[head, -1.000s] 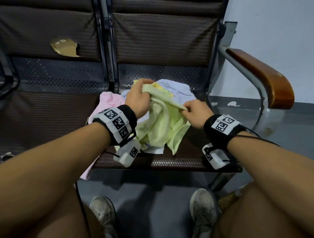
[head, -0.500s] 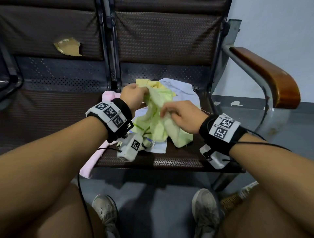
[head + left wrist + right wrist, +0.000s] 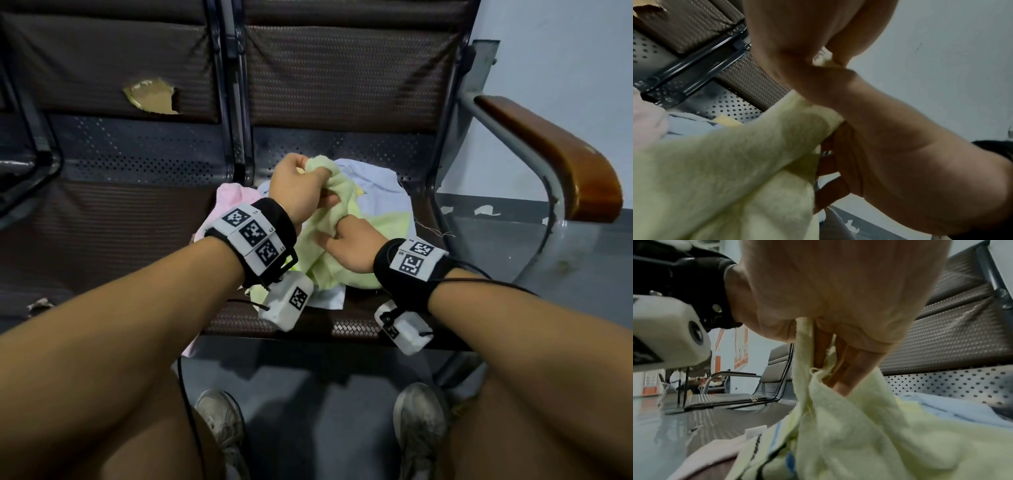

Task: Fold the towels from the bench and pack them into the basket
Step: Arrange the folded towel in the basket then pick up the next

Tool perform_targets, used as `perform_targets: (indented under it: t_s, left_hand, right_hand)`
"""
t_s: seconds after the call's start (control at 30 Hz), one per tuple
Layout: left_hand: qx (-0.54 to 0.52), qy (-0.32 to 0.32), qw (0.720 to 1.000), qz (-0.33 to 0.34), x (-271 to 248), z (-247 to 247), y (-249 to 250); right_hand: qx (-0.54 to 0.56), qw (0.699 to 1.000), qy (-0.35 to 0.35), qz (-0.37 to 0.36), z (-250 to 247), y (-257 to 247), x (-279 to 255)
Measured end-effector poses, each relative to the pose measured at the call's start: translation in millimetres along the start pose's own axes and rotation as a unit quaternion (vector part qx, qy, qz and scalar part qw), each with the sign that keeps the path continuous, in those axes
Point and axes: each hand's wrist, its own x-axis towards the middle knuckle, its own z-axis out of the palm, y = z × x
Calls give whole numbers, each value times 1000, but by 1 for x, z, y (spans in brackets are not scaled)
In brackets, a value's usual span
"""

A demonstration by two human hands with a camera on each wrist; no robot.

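A light green towel (image 3: 346,219) lies bunched on the bench seat (image 3: 359,318), on top of a light blue towel (image 3: 376,185). A pink towel (image 3: 233,195) lies at their left and hangs over the front edge. My left hand (image 3: 318,178) grips the green towel's upper end and lifts it off the pile. Just below it, my right hand (image 3: 337,233) has its fingers curled into the same towel. The right wrist view shows those fingers (image 3: 838,369) pinching a fold of the green towel (image 3: 859,434). No basket is in view.
A wooden armrest (image 3: 555,157) on a metal frame bounds the seat on the right. The backrest (image 3: 342,78) rises behind the towels. The seat to the left (image 3: 102,240) has a torn backrest. My knees and shoes are below the front edge.
My right hand let the towel's right edge go, moved left and took hold close under the left hand. The spread green towel is now bunched between both hands.
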Motion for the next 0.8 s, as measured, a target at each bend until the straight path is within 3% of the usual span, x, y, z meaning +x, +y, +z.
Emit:
perform_targets:
  t_s: [0.13, 0.27, 0.33, 0.43, 0.6, 0.67, 0.73, 0.8]
  left_hand:
    - [-38, 68, 997, 16, 13, -14, 1]
    - [-4, 100, 995, 1, 23, -37, -8]
    - [6, 106, 994, -11, 27, -42, -9]
    - [15, 138, 990, -25, 35, -46, -9]
    - [59, 135, 989, 2, 39, -48, -11]
    - [-7, 114, 993, -9, 36, -46, -7]
    - [-80, 100, 991, -24, 33, -43, -4]
    - [-107, 94, 989, -33, 32, -44, -3]
  right_hand:
    - [61, 997, 20, 50, -9, 16, 5]
    - [175, 973, 133, 72, -26, 22, 9]
    - [124, 977, 165, 48, -32, 22, 6]
    - [-65, 985, 158, -6, -36, 22, 1]
    - [-98, 971, 217, -11, -45, 26, 5]
    - [-149, 973, 174, -12, -41, 30, 5]
    - [-212, 973, 86, 9, -29, 35, 2]
    - [-211, 976, 17, 39, -17, 47, 2]
